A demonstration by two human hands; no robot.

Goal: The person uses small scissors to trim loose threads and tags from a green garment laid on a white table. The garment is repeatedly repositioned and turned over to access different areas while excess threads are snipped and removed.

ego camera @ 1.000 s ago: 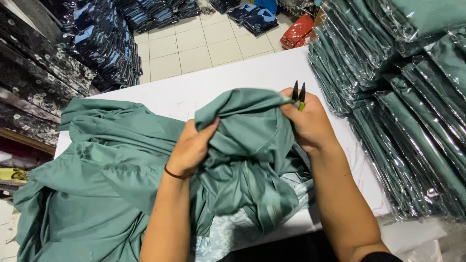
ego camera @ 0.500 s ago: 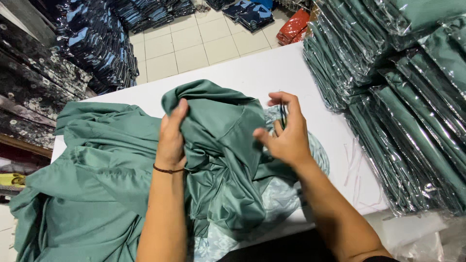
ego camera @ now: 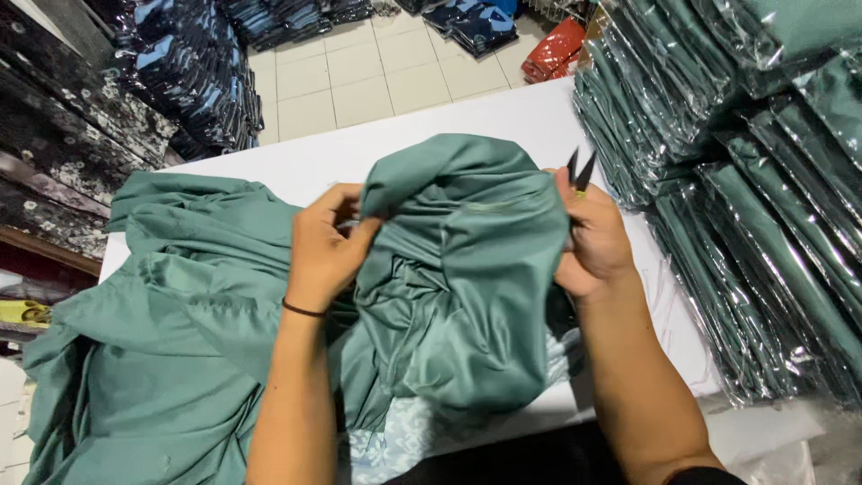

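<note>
**Holding the green garment taut for the snips**

While both hands lift the green garment [ego camera: 467, 269] off the white bench [ego camera: 386, 148], I judge the step goes best if the cloth between them stays stretched flat, so stray threads would show. My left hand [ego camera: 325, 247] pinches a fold near the top edge, fingers [ego camera: 337, 199] curled over it and thumb pressed beneath. My right hand [ego camera: 588, 242] grips the right edge with fingers pressed together, and holds small black thread snips [ego camera: 579, 171], blades pointing up and slightly parted; I should keep those tips away from the cloth. More loose green fabric [ego camera: 153, 359] lies heaped on the left. On the right, clear plastic bags [ego camera: 736, 224] are stacked high, each holding a folded green garment. Dark bagged bundles [ego camera: 180, 81] are piled on the floor beyond.
</note>
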